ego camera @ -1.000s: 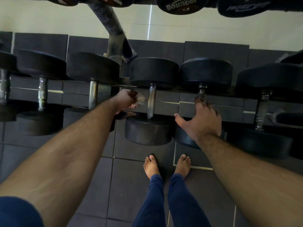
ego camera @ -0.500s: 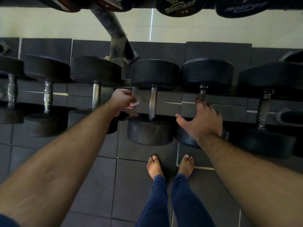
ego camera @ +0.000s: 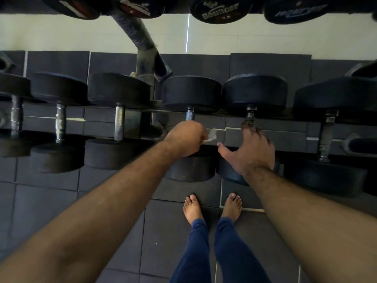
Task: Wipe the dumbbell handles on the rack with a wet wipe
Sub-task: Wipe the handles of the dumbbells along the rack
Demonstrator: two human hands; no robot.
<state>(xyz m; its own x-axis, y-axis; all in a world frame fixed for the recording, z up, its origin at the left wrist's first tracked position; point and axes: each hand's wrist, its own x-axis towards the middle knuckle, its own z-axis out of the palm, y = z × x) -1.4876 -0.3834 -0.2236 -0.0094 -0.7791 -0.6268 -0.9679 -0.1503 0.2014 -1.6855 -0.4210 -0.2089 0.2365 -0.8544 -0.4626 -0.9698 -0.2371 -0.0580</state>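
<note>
Both hands are recorded at the lower tier of the rack (ego camera: 204, 113) in the single head view. The left hand (ego camera: 186, 137) is closed around a wet wipe (ego camera: 211, 136), a pale scrap of which protrudes from the fist on its right side; the fist is placed over the handle of the centre dumbbell (ego camera: 191, 90), so that only the upper stub of that handle (ego camera: 189, 115) is exposed above the knuckles. Whether the wipe is actually wrapped round the metal cannot be told, since the contact is hidden by the hand. The right hand (ego camera: 252, 150) is laid flat, fingers extended and thumb spread, on the neighbouring dumbbell (ego camera: 255, 92), with the fingertips (ego camera: 245, 125) reaching the base of its handle (ego camera: 250, 117); nothing is held in it. Three further handles are noted to the left (ego camera: 119, 123) (ego camera: 60, 123) (ego camera: 16, 115) and one to the right (ego camera: 326, 135). No moisture or streaking can be distinguished on any of them in the dim light, so the number already cleaned cannot be established. The centre handle is judged to be the one in hand; the handle under the right hand and the one beyond it are assessed as probably outstanding. An upper tier of dumbbells (ego camera: 219, 9) is partly visible, its handles out of sight. Bare feet (ego camera: 192, 207) are noted on the floor tiles (ego camera: 51, 201).
</note>
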